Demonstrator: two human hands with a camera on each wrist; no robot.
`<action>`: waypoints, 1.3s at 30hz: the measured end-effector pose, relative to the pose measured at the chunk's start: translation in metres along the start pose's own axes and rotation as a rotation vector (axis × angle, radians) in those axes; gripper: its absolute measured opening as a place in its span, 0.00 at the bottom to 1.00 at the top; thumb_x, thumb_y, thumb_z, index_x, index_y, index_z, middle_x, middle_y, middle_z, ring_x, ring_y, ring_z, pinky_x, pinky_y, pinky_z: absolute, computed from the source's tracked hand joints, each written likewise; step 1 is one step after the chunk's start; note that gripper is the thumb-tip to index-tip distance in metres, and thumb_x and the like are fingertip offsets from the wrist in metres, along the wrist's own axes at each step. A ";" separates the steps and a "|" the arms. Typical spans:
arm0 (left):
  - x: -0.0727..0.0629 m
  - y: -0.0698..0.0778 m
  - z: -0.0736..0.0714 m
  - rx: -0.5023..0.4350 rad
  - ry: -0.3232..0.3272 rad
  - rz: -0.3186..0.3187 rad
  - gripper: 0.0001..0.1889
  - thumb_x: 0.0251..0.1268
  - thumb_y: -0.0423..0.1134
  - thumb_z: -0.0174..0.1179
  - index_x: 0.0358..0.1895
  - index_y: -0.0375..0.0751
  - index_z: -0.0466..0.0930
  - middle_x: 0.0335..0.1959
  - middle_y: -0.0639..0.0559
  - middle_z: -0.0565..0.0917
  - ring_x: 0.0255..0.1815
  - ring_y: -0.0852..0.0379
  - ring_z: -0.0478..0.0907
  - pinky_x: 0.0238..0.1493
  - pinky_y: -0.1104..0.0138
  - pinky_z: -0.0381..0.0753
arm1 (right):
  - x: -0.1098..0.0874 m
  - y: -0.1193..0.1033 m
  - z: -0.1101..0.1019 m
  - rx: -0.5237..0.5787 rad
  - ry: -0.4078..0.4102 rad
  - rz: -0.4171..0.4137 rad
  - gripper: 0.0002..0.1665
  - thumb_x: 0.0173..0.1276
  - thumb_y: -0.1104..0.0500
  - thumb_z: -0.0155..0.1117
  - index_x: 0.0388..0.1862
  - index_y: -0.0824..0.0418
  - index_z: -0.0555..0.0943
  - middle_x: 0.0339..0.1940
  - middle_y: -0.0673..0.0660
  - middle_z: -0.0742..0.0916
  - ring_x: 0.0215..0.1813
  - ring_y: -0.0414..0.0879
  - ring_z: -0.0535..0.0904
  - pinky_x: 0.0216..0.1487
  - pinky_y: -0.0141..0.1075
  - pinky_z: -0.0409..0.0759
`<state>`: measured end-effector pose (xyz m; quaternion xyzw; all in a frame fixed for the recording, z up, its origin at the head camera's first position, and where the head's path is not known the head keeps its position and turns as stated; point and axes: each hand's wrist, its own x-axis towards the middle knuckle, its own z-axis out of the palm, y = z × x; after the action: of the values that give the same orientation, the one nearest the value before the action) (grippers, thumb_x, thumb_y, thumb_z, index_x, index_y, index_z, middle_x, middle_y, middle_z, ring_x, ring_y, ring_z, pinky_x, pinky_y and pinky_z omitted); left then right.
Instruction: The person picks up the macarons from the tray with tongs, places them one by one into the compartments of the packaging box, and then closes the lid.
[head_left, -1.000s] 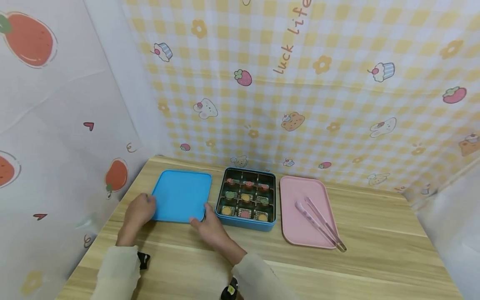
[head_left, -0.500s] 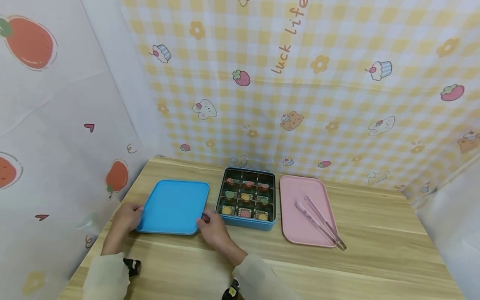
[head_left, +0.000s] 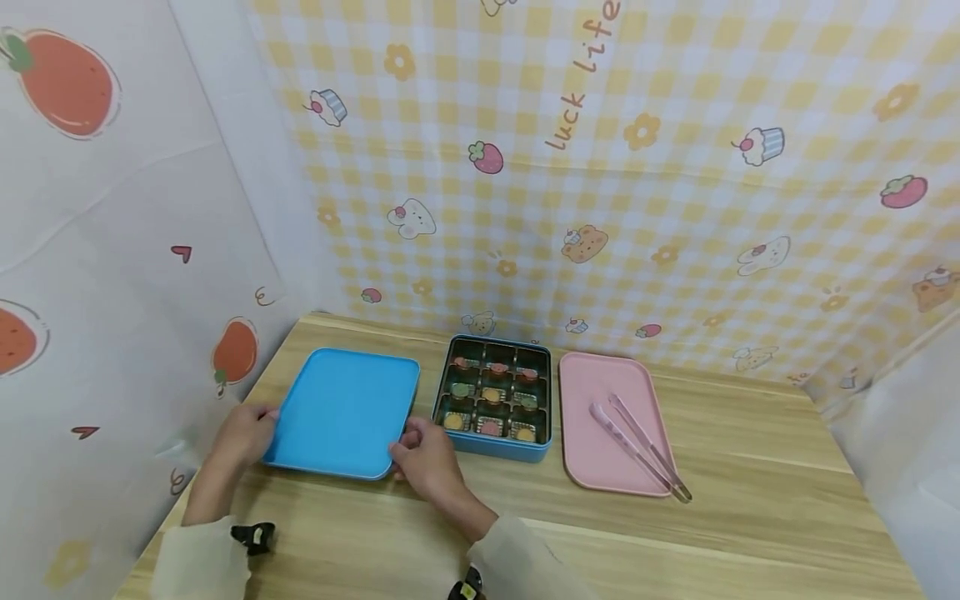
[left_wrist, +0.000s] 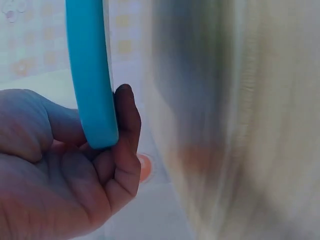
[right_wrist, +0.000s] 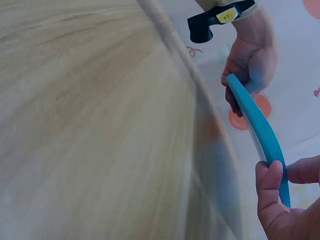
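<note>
A flat square blue lid (head_left: pixel 347 408) is gripped by both hands and, in the right wrist view, stands clear of the wooden tabletop. My left hand (head_left: pixel 246 435) pinches its left edge; in the left wrist view the lid's rim (left_wrist: pixel 92 90) sits between thumb and curled fingers. At the right edge, my right hand (head_left: pixel 429 460) holds it with the thumb on one face and fingers (right_wrist: pixel 270 185) on the other. Just right of that hand sits a blue square tin (head_left: pixel 501 447) with a dark divided insert. Small red, green and yellow pieces (head_left: pixel 492 395) lie in its compartments.
A pink tray (head_left: pixel 592 375) lies right of the tin, with tongs (head_left: pixel 637 446) across it, their end over the tray's front edge. Behind the wooden table (head_left: pixel 750 450) hangs a yellow checked cloth (head_left: pixel 540 200); a white patterned sheet (head_left: pixel 150 333) borders the left side.
Both hands have drawn the lid toward the front left, and it has tilted a little. The left hand has moved farther left. Tin, tray and tongs stay where they were.
</note>
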<state>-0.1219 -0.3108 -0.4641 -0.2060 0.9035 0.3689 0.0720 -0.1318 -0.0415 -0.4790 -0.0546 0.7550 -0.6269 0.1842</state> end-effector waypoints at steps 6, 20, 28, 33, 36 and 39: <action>-0.011 0.012 -0.004 -0.034 -0.027 0.117 0.23 0.80 0.33 0.41 0.65 0.14 0.63 0.62 0.19 0.69 0.57 0.29 0.71 0.59 0.38 0.71 | -0.004 -0.009 -0.020 0.002 0.007 -0.014 0.24 0.68 0.63 0.64 0.63 0.67 0.76 0.37 0.53 0.83 0.30 0.50 0.85 0.27 0.43 0.84; -0.021 0.045 0.007 -0.168 -0.066 0.317 0.22 0.78 0.38 0.51 0.64 0.21 0.71 0.52 0.32 0.82 0.41 0.51 0.80 0.41 0.60 0.84 | 0.001 -0.020 -0.088 -0.158 0.038 -0.065 0.18 0.68 0.61 0.65 0.55 0.64 0.80 0.35 0.56 0.88 0.27 0.45 0.84 0.23 0.39 0.80; -0.019 0.073 0.019 -0.204 -0.023 0.360 0.19 0.74 0.40 0.57 0.57 0.27 0.79 0.46 0.38 0.85 0.40 0.54 0.80 0.37 0.64 0.83 | -0.004 -0.022 -0.125 -0.145 0.077 -0.096 0.20 0.69 0.61 0.64 0.59 0.59 0.79 0.35 0.57 0.88 0.25 0.46 0.84 0.20 0.37 0.77; -0.018 0.087 0.027 -0.247 0.004 0.430 0.15 0.73 0.38 0.58 0.54 0.30 0.82 0.40 0.41 0.86 0.35 0.58 0.80 0.33 0.67 0.82 | -0.007 -0.024 -0.144 -0.068 0.098 -0.125 0.20 0.69 0.64 0.64 0.60 0.58 0.79 0.37 0.59 0.85 0.27 0.52 0.85 0.23 0.37 0.78; -0.018 0.096 0.033 -0.272 0.026 0.483 0.14 0.72 0.36 0.59 0.53 0.30 0.82 0.39 0.40 0.86 0.34 0.58 0.80 0.34 0.67 0.84 | -0.007 -0.026 -0.155 -0.058 0.114 -0.158 0.19 0.69 0.66 0.64 0.58 0.59 0.80 0.38 0.60 0.84 0.29 0.53 0.85 0.23 0.36 0.79; -0.018 0.106 0.039 -0.285 0.047 0.521 0.13 0.72 0.34 0.59 0.54 0.29 0.82 0.40 0.38 0.86 0.36 0.54 0.83 0.36 0.66 0.85 | -0.008 -0.027 -0.164 -0.084 0.136 -0.196 0.19 0.68 0.67 0.64 0.58 0.61 0.80 0.39 0.62 0.85 0.30 0.52 0.86 0.24 0.34 0.80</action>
<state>-0.1516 -0.2099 -0.4190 0.0164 0.8663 0.4934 -0.0759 -0.1854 0.1075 -0.4276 -0.0932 0.7825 -0.6118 0.0682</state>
